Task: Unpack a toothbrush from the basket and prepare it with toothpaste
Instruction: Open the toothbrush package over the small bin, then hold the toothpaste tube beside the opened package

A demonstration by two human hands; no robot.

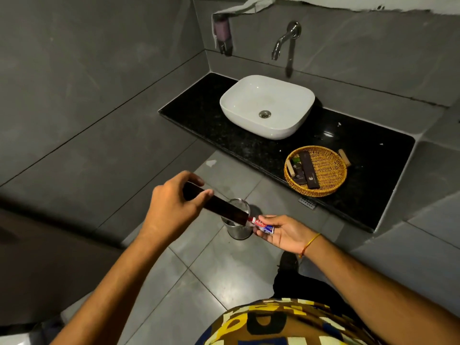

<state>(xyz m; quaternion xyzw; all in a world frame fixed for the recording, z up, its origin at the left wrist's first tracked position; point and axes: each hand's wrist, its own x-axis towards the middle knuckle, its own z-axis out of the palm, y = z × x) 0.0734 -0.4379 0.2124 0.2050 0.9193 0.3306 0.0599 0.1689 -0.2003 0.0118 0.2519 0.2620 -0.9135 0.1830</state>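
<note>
Left hand (171, 207) — closed around the upper end of a long dark box (215, 204), thumb on top, fingers curled beneath. The box slants down to the right, its lower open end over a small steel bin (237, 229) on the floor.

Right hand (283, 232) — palm up, fingers loosely curled, pinching a small toothpaste tube (263, 225) between thumb and forefinger. The tube is white, red and blue; its red cap end sits at the mouth of the dark box, touching or nearly so. A yellow thread band (310, 244) circles the right wrist.

Toothbrush — not visible; whether it lies inside the dark box cannot be told.

Wicker basket (331, 170) — round, with two wooden handles, on the black stone counter (199, 110) near its front edge, well apart from both hands. It holds several dark boxes (308, 170), one long and others shorter, lying at its left side.

White basin (267, 105) — on the counter, left of the basket, metal drain at centre. A chrome wall tap (286, 38) projects above it; a soap dispenser (222, 33) hangs on the wall to the left.

Floor (224, 270) and walls — grey tile. A patterned yellow shirt (286, 322) shows at the bottom edge.
</note>
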